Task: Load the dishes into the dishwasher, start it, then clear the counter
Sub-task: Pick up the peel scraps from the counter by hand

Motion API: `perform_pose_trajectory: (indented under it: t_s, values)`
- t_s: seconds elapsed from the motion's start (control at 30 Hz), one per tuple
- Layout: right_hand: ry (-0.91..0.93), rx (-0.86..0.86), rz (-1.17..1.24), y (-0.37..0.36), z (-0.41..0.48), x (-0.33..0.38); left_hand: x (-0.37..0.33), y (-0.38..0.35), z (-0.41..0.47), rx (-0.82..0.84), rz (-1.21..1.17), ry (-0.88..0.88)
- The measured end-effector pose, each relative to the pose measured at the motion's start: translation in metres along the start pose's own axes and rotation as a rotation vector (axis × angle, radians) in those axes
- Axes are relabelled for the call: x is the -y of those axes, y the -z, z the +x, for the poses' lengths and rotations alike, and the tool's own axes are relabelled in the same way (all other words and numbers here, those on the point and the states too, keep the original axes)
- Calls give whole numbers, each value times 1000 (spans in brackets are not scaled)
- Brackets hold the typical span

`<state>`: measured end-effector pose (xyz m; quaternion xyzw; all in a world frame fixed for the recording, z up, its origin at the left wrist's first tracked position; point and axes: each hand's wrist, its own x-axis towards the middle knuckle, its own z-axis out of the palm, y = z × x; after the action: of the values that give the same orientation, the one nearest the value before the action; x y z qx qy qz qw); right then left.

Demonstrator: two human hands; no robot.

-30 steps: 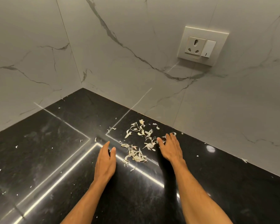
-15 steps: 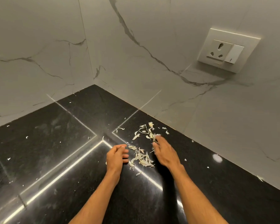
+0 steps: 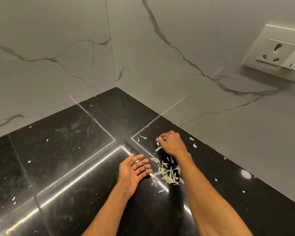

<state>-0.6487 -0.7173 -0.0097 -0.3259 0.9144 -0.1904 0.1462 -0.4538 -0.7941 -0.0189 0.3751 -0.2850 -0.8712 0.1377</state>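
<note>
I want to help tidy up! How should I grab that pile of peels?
Probably don't pinch: the peels are thin, loose flakes lying flat on the counter. Come from the pile's right side, sweep it low toward the open left hand lying palm-up at its left edge, then scoop underneath.

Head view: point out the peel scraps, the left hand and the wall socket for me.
peel scraps (image 3: 167, 175), head view, middle of the main heap.
left hand (image 3: 132, 171), head view, on the upturned open palm.
wall socket (image 3: 272, 54), head view, plate face between the three pin holes.
</note>
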Motion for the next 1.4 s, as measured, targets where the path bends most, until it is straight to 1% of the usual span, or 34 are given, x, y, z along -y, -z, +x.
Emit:
perform_pose_trajectory:
  t_s: [0.07, 0.13, 0.2, 0.27, 0.33, 0.43, 0.53, 0.63, 0.7, 0.87, 1.03, 1.1, 1.13, 1.23, 1.3, 1.37, 1.4]
  values:
    - [117, -35, -114, -7, -15, 7, -3, 0, 0, -11, -7, 2]
    - [160, -80, -242, -5, -31, 8, -4, -1, 0, -18, -2, 1]
    - [94, -89, -322, 1, -45, 1, -4, 0, -1, -25, -3, 2]
    - [-45, -60, -341, 8, -60, -9, -3, 1, -3, -29, -5, 5]
    - [-177, 11, -307, 13, -74, -14, -1, 2, -6, -34, -6, 8]
    - [-298, 124, -152, 13, -89, -8, 3, 4, -13, -35, -10, 20]
    - [-324, 261, -41, 9, -97, 7, 6, 6, -19, -36, -15, 32]
    - [-315, 327, -12, 2, -104, 24, 5, 9, -24, -39, -17, 32]
    - [-314, 316, -3, -4, -108, 31, 5, 12, -26, -43, -13, 28]
    - [-316, 224, 78, -17, -112, 43, 3, 21, -29, -41, -20, 33]
    - [-319, 15, 70, -26, -128, 53, 7, 26, -33, -20, -51, 44]
    - [-369, -37, 162, -29, -134, 54, 10, 26, -35, -8, -64, 53]
    - [-415, -35, 261, -30, -136, 54, 12, 26, -36, -4, -70, 56]
    - [-519, 1, 674, -24, -140, 53, 15, 23, -41, 13, -81, 69]
    - [-509, 24, 875, -16, -147, 57, 18, 21, -45, 32, -85, 82]
    - [-473, 60, 937, -10, -152, 66, 19, 18, -50, 59, -97, 98]
    - [-460, 78, 922, -7, -153, 72, 21, 16, -52, 70, -109, 102]
